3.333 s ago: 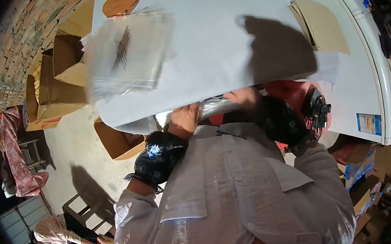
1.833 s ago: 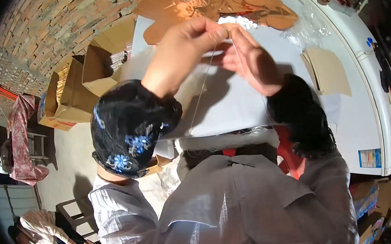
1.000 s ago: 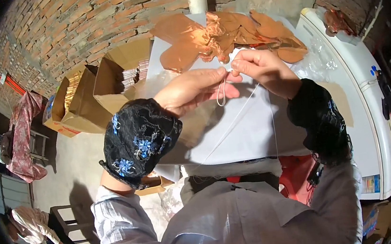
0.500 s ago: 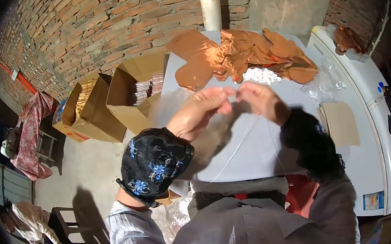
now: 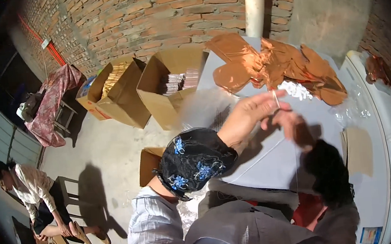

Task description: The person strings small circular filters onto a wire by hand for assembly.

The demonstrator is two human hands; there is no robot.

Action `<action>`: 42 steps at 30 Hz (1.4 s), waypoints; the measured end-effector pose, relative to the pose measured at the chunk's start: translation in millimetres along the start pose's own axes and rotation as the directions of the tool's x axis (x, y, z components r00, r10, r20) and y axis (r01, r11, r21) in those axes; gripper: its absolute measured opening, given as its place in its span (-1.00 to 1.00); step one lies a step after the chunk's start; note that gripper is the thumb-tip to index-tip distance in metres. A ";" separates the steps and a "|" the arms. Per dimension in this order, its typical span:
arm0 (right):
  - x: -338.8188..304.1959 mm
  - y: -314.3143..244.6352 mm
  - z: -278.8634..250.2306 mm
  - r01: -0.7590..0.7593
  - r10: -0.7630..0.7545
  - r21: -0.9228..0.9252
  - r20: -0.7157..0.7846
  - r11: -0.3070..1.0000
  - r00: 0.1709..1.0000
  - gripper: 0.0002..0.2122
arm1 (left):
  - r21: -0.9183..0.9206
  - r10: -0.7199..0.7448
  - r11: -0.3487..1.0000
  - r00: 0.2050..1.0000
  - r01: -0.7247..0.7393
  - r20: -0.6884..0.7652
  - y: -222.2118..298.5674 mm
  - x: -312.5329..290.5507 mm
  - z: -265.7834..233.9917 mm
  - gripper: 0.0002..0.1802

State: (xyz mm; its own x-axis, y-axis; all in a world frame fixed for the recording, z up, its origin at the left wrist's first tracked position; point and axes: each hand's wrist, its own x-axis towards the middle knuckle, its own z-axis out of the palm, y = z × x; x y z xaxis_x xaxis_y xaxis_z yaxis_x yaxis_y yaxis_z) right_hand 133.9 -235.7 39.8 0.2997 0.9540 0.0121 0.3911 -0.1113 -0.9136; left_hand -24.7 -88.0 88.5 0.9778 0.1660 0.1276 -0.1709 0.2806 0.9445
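My left hand [image 5: 251, 117] is over the white table [image 5: 257, 165], its fingers closed round a thin white string [image 5: 265, 153] that crosses the fingertips. Close against it, my right hand [image 5: 293, 127] is curled, with its fingertips at the same string; motion blurs it. From between the hands the string slants down toward the table's near edge. A thin strand also hangs below my right hand. Just beyond the fingers lies a pile of small white pieces [image 5: 295, 90]. Flat copper-coloured foil balloons [image 5: 234, 76] spread behind the pile. A clear plastic bag [image 5: 208, 108] lies left of my left hand.
Open cardboard boxes [image 5: 158, 109] with packed goods stand left of the table. A white chest freezer [image 5: 389, 149] flanks the right side, with brown card [image 5: 359, 150] near it. Someone sits [image 5: 33, 186] at the lower left, beside a chair. A white pipe [image 5: 255, 6] runs up the brick wall.
The view has swung left, so the scene sits farther right. My hands have come closer together, and the string now shows across my left fingertips.
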 end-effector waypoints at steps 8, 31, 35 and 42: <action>-10.2 -21.2 2.3 0.220 -0.205 0.066 -0.186 0.973 0.961 -0.81 | -0.044 -0.048 0.997 0.973 0.059 0.224 -6.6 -26.0 0.2 -0.64; -27.0 -62.2 66.2 0.381 -0.399 -0.236 -0.030 0.894 0.917 -0.75 | -0.123 0.068 0.990 0.998 -0.066 0.017 -0.8 -36.8 -17.3 -0.48; -10.9 -68.5 35.8 0.115 -0.081 0.124 -0.248 0.986 0.965 -0.78 | 0.618 0.068 0.778 0.993 -0.114 0.098 -17.3 -43.9 -34.3 -0.34; -14.4 -35.6 46.5 0.424 -0.430 -0.069 -0.119 0.903 0.895 -0.78 | 0.633 0.116 0.760 0.989 -0.150 0.094 -20.3 -41.9 -33.5 -0.21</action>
State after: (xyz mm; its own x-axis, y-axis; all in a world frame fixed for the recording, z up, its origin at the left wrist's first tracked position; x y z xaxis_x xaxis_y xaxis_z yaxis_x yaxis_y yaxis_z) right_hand 75.2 -232.5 53.2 0.2038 0.8685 0.4518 0.5407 0.2849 -0.7915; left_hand -66.3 -68.9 53.8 0.9584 0.1077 0.2643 -0.1994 -0.4099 0.8901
